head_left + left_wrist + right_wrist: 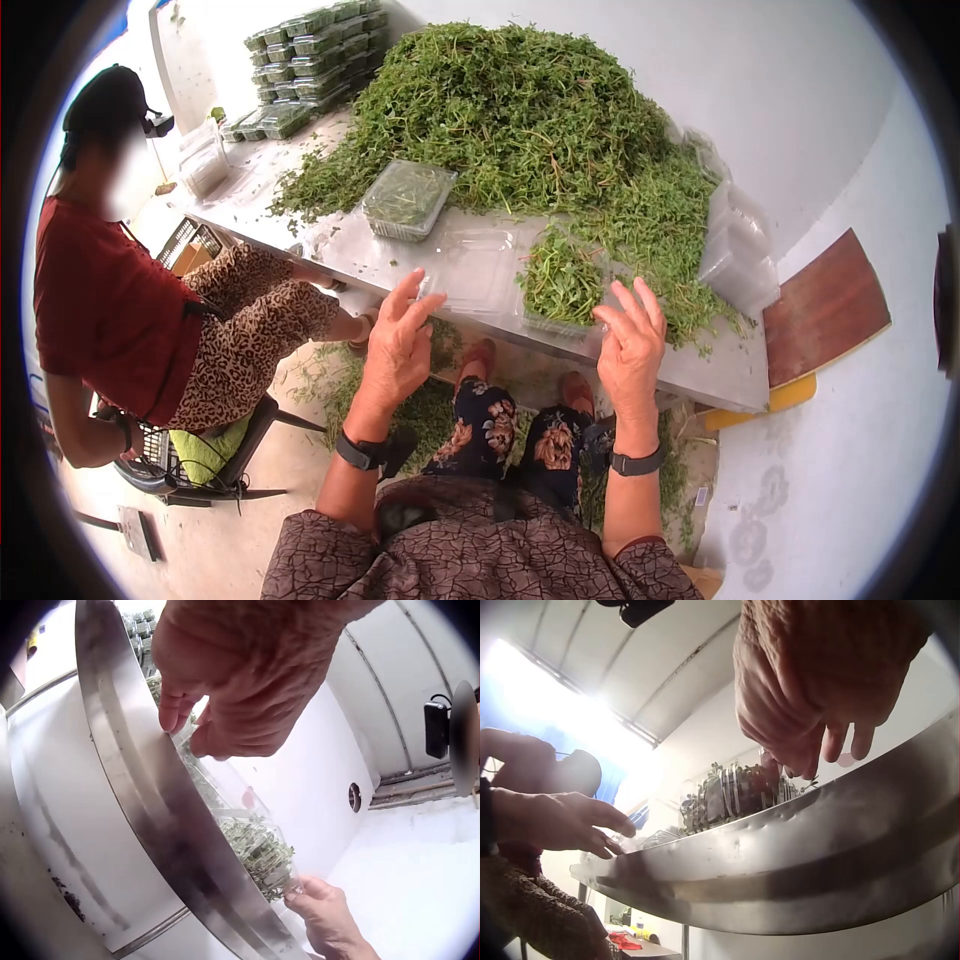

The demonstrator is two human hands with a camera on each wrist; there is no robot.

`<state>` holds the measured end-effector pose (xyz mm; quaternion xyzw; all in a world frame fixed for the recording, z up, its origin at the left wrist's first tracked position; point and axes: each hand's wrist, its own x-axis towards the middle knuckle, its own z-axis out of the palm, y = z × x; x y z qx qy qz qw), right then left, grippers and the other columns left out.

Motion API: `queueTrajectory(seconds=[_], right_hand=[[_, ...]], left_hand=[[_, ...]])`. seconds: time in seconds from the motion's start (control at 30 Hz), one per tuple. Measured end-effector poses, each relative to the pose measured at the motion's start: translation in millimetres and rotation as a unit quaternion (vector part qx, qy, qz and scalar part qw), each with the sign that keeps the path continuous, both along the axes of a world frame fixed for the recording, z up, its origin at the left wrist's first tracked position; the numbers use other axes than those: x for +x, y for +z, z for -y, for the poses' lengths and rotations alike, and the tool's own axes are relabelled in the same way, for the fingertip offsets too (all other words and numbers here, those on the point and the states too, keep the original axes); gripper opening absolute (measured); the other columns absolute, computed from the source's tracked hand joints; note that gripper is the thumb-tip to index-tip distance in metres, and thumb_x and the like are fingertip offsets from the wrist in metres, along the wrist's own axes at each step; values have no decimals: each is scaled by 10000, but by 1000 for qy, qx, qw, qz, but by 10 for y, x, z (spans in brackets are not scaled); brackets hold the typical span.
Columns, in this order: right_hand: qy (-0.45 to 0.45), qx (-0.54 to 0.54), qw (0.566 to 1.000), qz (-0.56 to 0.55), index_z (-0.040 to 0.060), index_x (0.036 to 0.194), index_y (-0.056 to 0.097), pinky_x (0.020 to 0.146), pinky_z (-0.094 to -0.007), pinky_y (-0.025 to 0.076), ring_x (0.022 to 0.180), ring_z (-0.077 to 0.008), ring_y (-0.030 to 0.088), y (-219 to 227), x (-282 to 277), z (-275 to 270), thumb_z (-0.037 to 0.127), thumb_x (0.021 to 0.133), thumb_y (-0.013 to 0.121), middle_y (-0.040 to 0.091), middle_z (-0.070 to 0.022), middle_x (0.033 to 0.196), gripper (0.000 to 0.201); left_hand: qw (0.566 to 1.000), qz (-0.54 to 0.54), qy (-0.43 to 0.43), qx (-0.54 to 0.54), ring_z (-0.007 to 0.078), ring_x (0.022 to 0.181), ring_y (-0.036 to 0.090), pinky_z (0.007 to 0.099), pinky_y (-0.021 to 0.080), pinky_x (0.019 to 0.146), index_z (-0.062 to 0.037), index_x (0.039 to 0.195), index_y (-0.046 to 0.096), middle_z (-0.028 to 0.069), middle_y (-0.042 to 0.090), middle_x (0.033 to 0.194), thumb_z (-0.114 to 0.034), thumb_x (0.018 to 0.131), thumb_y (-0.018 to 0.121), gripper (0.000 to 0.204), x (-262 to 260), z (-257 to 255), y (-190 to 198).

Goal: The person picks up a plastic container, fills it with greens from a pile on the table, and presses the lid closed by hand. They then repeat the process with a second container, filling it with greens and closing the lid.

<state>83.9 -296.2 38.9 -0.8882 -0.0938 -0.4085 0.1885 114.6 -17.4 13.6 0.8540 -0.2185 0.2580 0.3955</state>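
Note:
A clear plastic clamshell box [552,325] lies open at the table's front edge. Leafy green sprigs [560,280] fill its right half, heaped above the rim, while its flat lid [470,268] spreads to the left. My left hand [398,350] pinches the lid's left edge between thumb and fingers, with other fingers held out. At the filled half's right side, my right hand [632,355] pinches the rim, its thumb by the corner in the left wrist view. Behind the lid sits a closed box of greens [408,200].
A large mound of greens [510,110] covers the table's back. Stacked filled boxes [318,55] stand at the far left, nested clear containers [738,245] at the right. A seated person [120,290] is on my left. The metal table edge [150,802] runs below my hands.

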Motion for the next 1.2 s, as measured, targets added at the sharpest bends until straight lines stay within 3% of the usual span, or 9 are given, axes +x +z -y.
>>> queueTrajectory(seconds=[0.2,0.43,0.53,0.67,0.83,0.9,0.97,1.03,1.2], right_hand=[[-5,-10,999,-37,20,1082,644,1030,-449,375,1242,-327,462,24,-136,-3,-103,719,552,562,-138,1278,395],[66,-4,995,-78,21,1240,560,1080,-444,322,1300,-350,396,223,-506,-298,-7,704,653,459,-143,1398,545],[109,-3,993,-53,49,1176,616,1039,-442,366,1278,-333,423,203,-533,-386,65,747,694,501,-140,1358,437],[138,35,990,6,61,1031,672,969,-438,429,1191,-324,510,92,-471,-373,147,817,686,613,-121,1208,231],[156,139,978,8,25,950,650,952,-421,445,1158,-331,547,82,-474,-221,166,892,627,663,-122,1089,154],[172,175,969,-4,7,958,633,958,-409,439,1171,-310,547,86,-489,-176,180,911,607,659,-131,1100,181],[194,339,920,-36,-1,986,619,962,-406,436,1175,-288,545,83,-501,-175,185,925,586,654,-139,1107,198],[210,347,913,-32,-17,1010,604,975,-397,423,1187,-270,535,12,-436,-121,171,933,568,648,-148,1105,206],[238,428,871,-38,-42,1052,578,1033,-421,386,1188,-283,532,-82,-387,-42,173,942,535,611,-207,1164,245]], left_hand=[[997,53,-39,-32,283,1030,562,386,493,823,-44,983,609,136,524,1292,138,699,587,338,-69,-20,-48],[976,199,-60,65,271,902,586,355,467,774,-63,925,609,91,622,1020,62,652,671,306,-485,212,498],[959,231,-145,70,244,947,585,362,463,786,-34,1023,619,87,601,1043,-44,682,629,340,-531,365,577],[942,236,-234,38,271,944,613,355,492,791,-34,1015,647,109,633,1071,13,662,662,356,-623,632,714],[924,323,-177,-102,256,889,607,392,501,761,-22,995,630,148,605,1064,90,706,606,311,-646,528,607],[934,301,-63,-179,275,930,626,377,506,767,3,986,600,171,624,1056,128,717,586,297,-568,467,560],[954,220,-6,-205,292,912,623,373,497,795,18,1035,577,168,629,1011,133,766,543,295,-362,434,498],[951,139,-17,-276,298,919,624,348,489,818,19,1013,593,157,635,996,103,795,551,238,-135,464,352],[970,11,-116,-211,219,920,629,306,491,819,-13,996,663,118,638,1037,10,840,581,177,36,606,244]])
